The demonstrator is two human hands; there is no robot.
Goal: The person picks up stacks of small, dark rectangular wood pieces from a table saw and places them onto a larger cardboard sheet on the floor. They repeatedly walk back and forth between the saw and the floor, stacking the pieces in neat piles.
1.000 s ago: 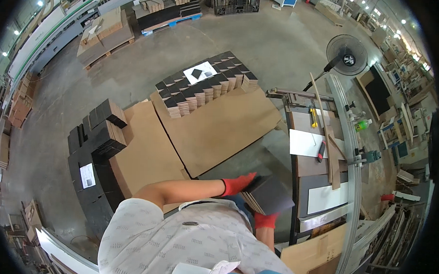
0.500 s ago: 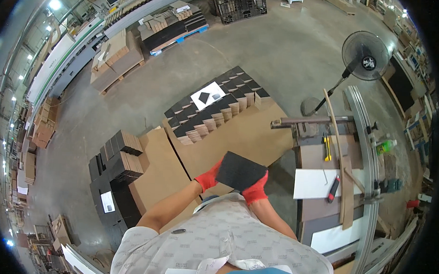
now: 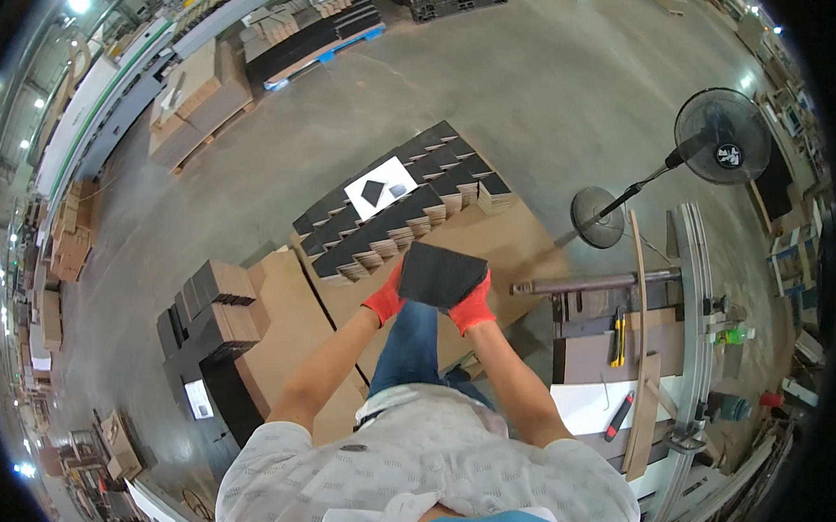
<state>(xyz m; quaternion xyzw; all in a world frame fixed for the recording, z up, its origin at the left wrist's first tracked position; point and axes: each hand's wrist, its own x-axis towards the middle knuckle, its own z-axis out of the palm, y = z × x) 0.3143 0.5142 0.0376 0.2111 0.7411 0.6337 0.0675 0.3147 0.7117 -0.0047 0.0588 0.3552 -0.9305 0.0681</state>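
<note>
I hold a dark, flat, four-sided board (image 3: pixel 443 275) in front of my body, its black face turned up. My left hand (image 3: pixel 386 299), in a red glove, grips its left edge. The board's right edge is in my right hand (image 3: pixel 474 307), gloved in red too; both thumbs and fingers are partly hidden by the board. Beyond it stand rows of stacked black-topped boards (image 3: pixel 434 178) with brown edges, on a brown sheet (image 3: pixel 494 236). A white paper (image 3: pixel 397 173) with a dark shape on it lies on those stacks.
More stacked boards (image 3: pixel 218 322) stand at the left. On the right is a bench with a yellow-and-black tool (image 3: pixel 618 337), a red-and-black knife (image 3: pixel 619 416), a wooden strip (image 3: pixel 643 415) and a metal rail (image 3: pixel 692 301). A pedestal fan (image 3: pixel 722 134) stands behind the bench. Loaded pallets (image 3: pixel 201 102) are farther off.
My hands have moved forward with the board, closer to the stacked rows, and my arms are stretched farther out. My body has shifted forward; a leg in blue jeans now shows below the board.
</note>
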